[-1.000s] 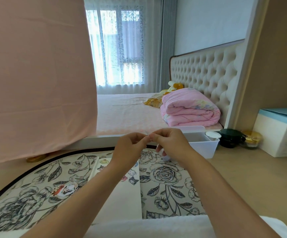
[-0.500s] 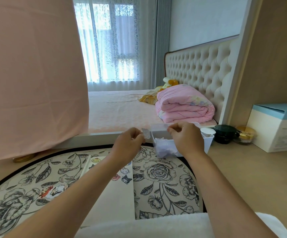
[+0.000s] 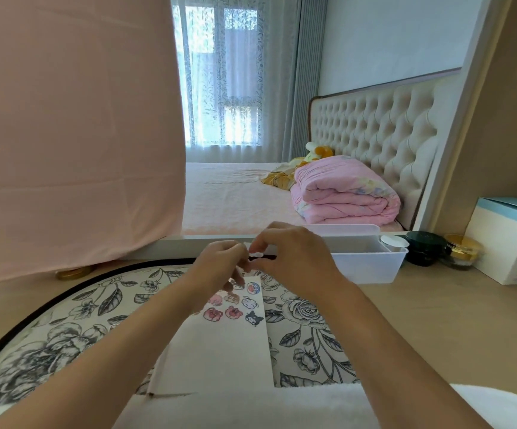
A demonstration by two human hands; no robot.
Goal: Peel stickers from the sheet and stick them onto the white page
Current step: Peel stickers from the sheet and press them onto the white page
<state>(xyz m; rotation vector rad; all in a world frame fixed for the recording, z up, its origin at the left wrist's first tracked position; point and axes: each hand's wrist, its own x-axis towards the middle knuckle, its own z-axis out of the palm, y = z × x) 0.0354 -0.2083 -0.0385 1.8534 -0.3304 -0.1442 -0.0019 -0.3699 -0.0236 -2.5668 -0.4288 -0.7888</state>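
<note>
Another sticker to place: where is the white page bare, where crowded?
Bare: the near stretch of the white page, between the pink bear stickers and the white cloth. Crowded: its far end, full of stickers, by the left hand and right hand.

Left hand, right hand pinch one sticker

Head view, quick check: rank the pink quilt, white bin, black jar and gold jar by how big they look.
1. pink quilt
2. white bin, a little smaller, partly hidden by a hand
3. black jar and gold jar: they look about alike, so I won't rank them.
</note>
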